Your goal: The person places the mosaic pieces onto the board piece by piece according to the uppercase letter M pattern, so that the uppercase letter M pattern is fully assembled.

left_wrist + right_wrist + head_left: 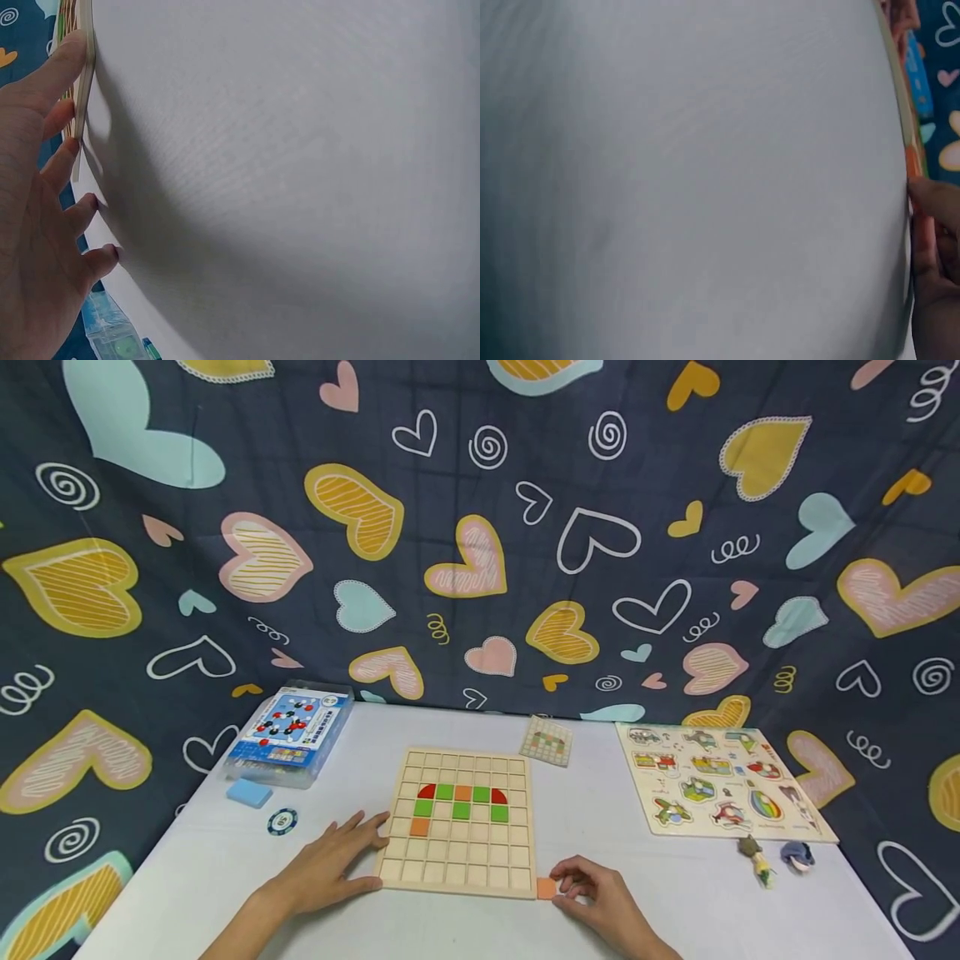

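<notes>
Left hand (pixel 333 860) lies flat, fingers spread, against the wooden grid board (pixel 459 822). Right hand (pixel 600 897) pinches an orange tile (pixel 547 887) beside the board's corner.

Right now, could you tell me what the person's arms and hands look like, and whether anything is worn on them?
Both forearms are bare as far as the head view shows: no sleeves, gloves or watch. The left hand has no rings; in the left wrist view its fingernails look short and unpainted. The right hand also shows no rings or bracelet. The wrist cameras themselves are out of view.
</notes>
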`<state>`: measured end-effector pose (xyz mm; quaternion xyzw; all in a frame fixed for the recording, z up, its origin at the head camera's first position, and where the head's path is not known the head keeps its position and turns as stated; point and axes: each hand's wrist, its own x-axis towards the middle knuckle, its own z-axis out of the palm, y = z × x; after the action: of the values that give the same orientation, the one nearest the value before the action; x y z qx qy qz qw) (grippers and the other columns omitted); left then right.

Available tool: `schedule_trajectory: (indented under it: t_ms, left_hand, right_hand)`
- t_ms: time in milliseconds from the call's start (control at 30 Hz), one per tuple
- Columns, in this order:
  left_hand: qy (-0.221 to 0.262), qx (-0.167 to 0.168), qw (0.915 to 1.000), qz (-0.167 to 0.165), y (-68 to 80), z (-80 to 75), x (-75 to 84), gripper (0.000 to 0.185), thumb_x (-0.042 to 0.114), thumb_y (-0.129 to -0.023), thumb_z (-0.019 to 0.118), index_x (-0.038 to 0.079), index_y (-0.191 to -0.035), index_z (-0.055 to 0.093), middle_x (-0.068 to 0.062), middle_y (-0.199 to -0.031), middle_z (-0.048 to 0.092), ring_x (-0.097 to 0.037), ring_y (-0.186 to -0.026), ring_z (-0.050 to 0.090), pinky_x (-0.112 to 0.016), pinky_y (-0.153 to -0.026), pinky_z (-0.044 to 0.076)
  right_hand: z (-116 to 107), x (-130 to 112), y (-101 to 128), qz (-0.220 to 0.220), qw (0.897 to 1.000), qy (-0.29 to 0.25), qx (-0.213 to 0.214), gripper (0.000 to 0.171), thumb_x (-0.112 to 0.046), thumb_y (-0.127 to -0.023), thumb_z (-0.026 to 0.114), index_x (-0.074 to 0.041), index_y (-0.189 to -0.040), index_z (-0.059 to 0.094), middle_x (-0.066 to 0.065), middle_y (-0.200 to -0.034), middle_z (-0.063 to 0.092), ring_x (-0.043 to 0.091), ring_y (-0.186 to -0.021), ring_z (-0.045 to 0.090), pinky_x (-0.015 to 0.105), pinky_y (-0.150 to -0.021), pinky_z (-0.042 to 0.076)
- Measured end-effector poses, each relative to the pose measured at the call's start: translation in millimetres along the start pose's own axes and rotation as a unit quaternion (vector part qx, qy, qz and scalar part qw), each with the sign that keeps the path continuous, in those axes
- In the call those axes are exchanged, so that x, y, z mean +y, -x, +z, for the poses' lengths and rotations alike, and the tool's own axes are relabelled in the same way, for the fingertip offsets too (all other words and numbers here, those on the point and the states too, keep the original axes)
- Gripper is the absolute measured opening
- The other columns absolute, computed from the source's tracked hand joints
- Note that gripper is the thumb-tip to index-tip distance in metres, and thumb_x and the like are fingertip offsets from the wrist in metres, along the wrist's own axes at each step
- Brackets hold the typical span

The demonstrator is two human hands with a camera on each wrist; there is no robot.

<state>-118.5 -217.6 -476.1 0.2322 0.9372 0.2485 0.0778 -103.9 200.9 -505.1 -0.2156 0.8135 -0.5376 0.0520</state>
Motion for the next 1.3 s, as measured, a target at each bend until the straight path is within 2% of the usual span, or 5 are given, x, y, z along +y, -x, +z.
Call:
schedule_trajectory:
  t_ms: [267,533,833,1067,1300]
  left_hand:
    - [0.002,0.001,1.0000,-0.001,0.2,0.7,-0.9,0.057,0.058,-0.085,0.060,0.017,-0.124,0.061,-0.008,-0.153,0.034,-0.044,-0.139,0.026,-0.071,-0.105,0.022]
    - [0.000,0.004,1.0000,0.000,0.7,0.4,-1.0,0.055,0.057,-0.085,0.061,0.018,-0.124,0.061,-0.007,-0.153,0.034,-0.043,-0.139,0.026,-0.071,-0.106,0.022]
    - [-0.001,0.004,1.0000,0.004,0.8,0.6,0.0,0.055,0.055,-0.085,0.062,0.017,-0.125,0.060,-0.008,-0.153,0.034,-0.043,-0.139,0.026,-0.071,-0.105,0.022]
    - [-0.004,0.007,1.0000,0.006,0.9,0.4,-0.3,0.055,0.056,-0.085,0.062,0.017,-0.124,0.060,-0.008,-0.153,0.034,-0.044,-0.138,0.026,-0.071,-0.105,0.022]
    - [-0.002,0.006,1.0000,0.007,1.0,1.9,-1.9,0.056,0.058,-0.086,0.060,0.018,-0.124,0.060,-0.009,-0.153,0.034,-0.044,-0.139,0.026,-0.071,-0.105,0.022]
  right_hand:
    - [-0.8,-6.1,-5.1,0.095,0.994,-0.028,0.053,0.028,0.001,-0.079,0.075,0.006,-0.103,0.064,0.017,-0.100,0.068,0.004,-0.078,0.064,0.021,-0.069,0.057]
    - [1.8,-10.8,-9.5,0.132,0.983,-0.059,0.114,0.027,0.004,-0.079,0.073,0.008,-0.104,0.063,0.021,-0.102,0.068,0.009,-0.080,0.066,0.020,-0.071,0.057]
    - [11.3,-10.2,-18.3,0.089,0.983,-0.049,0.154,0.023,0.007,-0.078,0.073,0.007,-0.100,0.065,0.021,-0.098,0.068,0.010,-0.078,0.067,0.021,-0.069,0.058]
    - [16.4,-12.5,-31.7,0.118,0.977,-0.058,0.169,0.023,0.006,-0.078,0.074,0.003,-0.099,0.067,0.014,-0.099,0.069,0.010,-0.078,0.067,0.019,-0.070,0.057]
    - [22.3,-13.9,-47.6,0.108,0.977,-0.071,0.169,0.023,0.010,-0.078,0.072,0.007,-0.100,0.066,0.019,-0.100,0.069,0.017,-0.079,0.068,0.020,-0.070,0.057]
